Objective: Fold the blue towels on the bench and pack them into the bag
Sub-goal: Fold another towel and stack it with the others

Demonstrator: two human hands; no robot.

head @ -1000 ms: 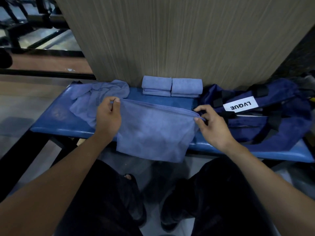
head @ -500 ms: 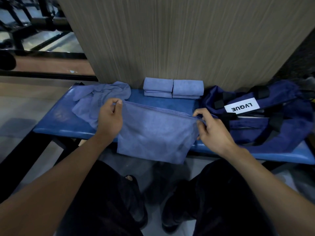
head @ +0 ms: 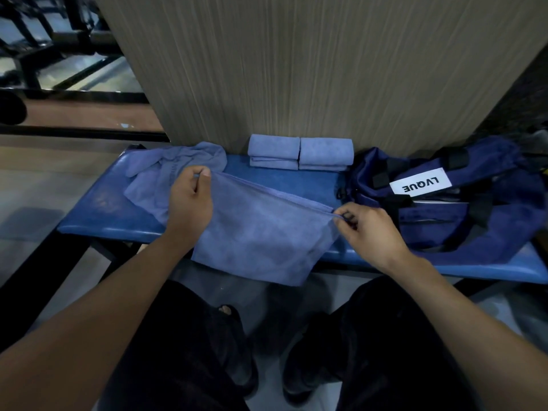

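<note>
The left hand (head: pixel 189 207) pinches one top corner of a blue towel (head: pixel 261 232) between thumb and curled fingers, and the right hand (head: pixel 369 229) pinches the opposite top corner, so the upper hem runs taut between them. The towel hangs doubled over the near edge of the blue padded surface (head: pixel 98 209), its lower edge dropping past that edge toward the person's dark-trousered legs. Beyond the held towel, against the wood-grain panel (head: pixel 296 69), two folded towels (head: pixel 301 154) sit side by side, touching. On the left-hand side of the held towel, a crumpled towel (head: pixel 166 173) lies loose on the surface, partly behind the left hand. On the right-hand side of the held towel, just past the right hand, sits the navy bag (head: pixel 444 203), with black straps and a white label reading LVQUE (head: pixel 420 184).
</note>
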